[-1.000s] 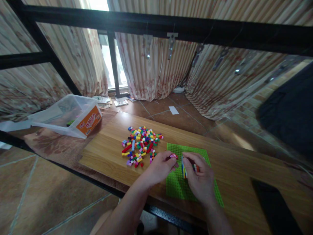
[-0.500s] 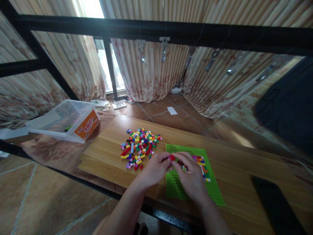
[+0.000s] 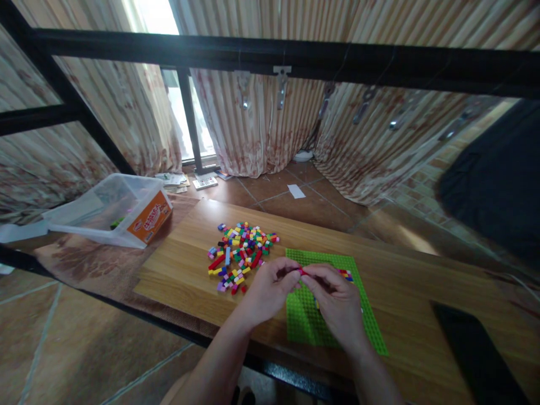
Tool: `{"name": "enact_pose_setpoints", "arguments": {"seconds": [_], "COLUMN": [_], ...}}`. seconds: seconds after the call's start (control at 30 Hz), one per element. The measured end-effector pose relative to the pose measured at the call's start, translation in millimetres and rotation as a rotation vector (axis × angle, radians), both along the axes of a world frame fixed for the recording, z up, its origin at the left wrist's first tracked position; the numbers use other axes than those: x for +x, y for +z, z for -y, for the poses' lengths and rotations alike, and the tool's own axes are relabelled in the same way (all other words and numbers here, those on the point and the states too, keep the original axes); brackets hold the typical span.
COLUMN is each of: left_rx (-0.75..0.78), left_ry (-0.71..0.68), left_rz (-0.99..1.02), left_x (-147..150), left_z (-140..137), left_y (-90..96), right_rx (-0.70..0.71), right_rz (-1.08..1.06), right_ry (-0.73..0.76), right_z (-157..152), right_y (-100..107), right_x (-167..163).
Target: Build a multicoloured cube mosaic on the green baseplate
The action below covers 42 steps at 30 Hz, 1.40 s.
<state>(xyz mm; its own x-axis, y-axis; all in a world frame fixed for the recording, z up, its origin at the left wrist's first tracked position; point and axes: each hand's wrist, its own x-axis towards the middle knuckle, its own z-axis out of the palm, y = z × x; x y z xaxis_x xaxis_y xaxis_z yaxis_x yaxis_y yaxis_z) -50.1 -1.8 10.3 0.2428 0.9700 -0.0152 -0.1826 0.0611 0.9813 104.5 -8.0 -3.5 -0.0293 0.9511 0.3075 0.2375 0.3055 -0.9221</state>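
A small red toy brick (image 3: 301,271) is pinched between the fingertips of both hands. My left hand (image 3: 272,287) is closed on its left side, and my right hand (image 3: 335,292) is closed on its right side. Both are above a green studded baseplate (image 3: 304,326), where the right hand covers most of a patch of coloured bricks (image 3: 346,275). To the left, a loose heap of small multicoloured bricks (image 3: 242,253) lies on the wooden board.
A clear plastic box (image 3: 101,208) with an orange label stands at the left on a brown cloth (image 3: 76,253). A dark flat object (image 3: 472,349) lies at the right of the wooden board (image 3: 181,253). A black metal bar (image 3: 270,53) crosses above.
My right hand has shifted slightly right and turned, so it hides more of the bricks on the baseplate. Less of the red brick shows between the fingertips.
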Motion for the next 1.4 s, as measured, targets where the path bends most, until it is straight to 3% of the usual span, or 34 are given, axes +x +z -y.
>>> {"name": "enact_pose_setpoints", "arguments": {"seconds": [0.2, 0.57, 0.8, 1.03, 1.4], "left_rx": [-0.121, -0.387, -0.418, -0.457, -0.414], "left_ry": [0.035, 0.049, 0.035, 0.040, 0.014], "left_rz": [0.065, 0.279, 0.392, 0.408, 0.273], "left_x": [6, 7, 3, 3, 2], "left_z": [1, 3, 2, 1, 4], "left_y": [2.7, 8.4, 10.3, 11.3, 9.0], "right_rx": [0.013, -0.129, -0.204, -0.203, -0.259], "right_rz": [-0.045, -0.152, -0.301, -0.232, -0.294], "right_ry": [0.001, 0.015, -0.009, -0.115, 0.015], "right_z": [-1, 3, 2, 1, 2], "right_y": [1, 8, 7, 7, 6], "right_x": [2, 4, 6, 5, -1]}}
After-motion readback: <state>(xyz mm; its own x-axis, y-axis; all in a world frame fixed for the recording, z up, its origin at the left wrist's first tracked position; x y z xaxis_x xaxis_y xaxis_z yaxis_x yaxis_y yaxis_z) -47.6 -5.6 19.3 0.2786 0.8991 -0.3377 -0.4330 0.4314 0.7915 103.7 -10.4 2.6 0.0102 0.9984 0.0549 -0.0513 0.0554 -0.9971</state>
